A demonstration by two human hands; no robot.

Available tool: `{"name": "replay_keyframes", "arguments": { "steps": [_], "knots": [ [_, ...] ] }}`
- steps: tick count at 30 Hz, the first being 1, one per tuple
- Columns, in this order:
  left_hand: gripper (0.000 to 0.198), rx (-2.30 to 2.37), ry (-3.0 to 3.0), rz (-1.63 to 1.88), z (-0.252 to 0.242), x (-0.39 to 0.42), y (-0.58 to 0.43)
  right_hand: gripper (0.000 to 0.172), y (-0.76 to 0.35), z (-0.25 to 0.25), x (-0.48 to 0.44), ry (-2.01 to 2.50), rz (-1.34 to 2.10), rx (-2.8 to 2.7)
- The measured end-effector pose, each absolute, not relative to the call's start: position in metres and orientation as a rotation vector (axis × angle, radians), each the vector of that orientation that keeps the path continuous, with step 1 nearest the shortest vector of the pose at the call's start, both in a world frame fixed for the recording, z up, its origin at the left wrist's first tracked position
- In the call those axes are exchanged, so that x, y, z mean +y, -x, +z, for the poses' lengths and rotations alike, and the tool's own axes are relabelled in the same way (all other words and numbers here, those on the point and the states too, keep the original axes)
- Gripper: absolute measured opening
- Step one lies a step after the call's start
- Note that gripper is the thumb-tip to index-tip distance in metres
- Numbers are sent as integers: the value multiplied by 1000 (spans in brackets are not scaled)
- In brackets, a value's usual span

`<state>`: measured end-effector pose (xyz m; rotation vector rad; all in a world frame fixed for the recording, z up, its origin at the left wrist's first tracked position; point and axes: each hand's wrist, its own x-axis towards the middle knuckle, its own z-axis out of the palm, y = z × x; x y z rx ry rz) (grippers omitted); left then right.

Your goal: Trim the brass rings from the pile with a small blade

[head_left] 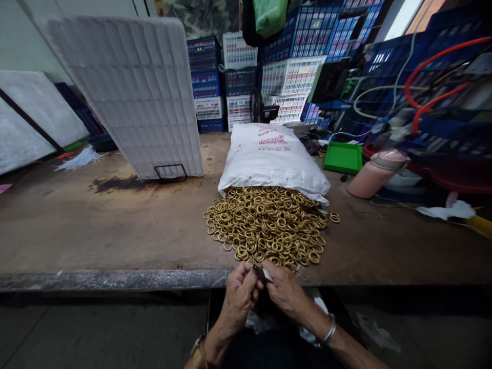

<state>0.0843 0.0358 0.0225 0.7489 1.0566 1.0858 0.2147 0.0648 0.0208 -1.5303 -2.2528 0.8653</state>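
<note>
My left hand (240,290) and my right hand (285,288) meet in front of the table's near edge. My right hand is closed around a small tool (262,274) with a dark, narrow front and a pale part; I cannot make out its kind. The fingers of my left hand are pinched together at the tool's tip, and whatever they hold is too small or hidden to name. Just beyond both hands spreads a heap of gold-coloured rings (269,225). It spills from the mouth of a white woven sack (265,161) with red print, lying on the table.
A tall white ribbed panel (130,97) stands on the wooden table (96,230) at left. Right of the sack are a green tray (343,158) and a pink bottle (374,177). Orange hoses (418,110) hang farther right. Blue and white crates (290,77) are stacked behind.
</note>
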Motion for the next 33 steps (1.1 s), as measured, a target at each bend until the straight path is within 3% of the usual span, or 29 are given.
{"name": "replay_keyframes", "arguments": {
  "steps": [10, 18, 25, 30, 33],
  "knots": [
    [33, 1119, -849, 1107, 20, 32, -81, 30, -212, 19, 66, 1674, 706, -2418],
    [31, 867, -732, 975, 38, 6, -79, 19, -214, 11, 73, 1729, 518, -2406],
    [31, 843, -548, 1063, 29, 9, -69, 28, -185, 24, 91, 1633, 344, -2480],
    [18, 801, -424, 1115, 25, 10, -64, 26, -165, 23, 100, 1645, 276, -2638],
    [21, 762, -384, 1104, 21, 10, -60, 27, -160, 19, 100, 1678, 236, -2654]
  ]
}}
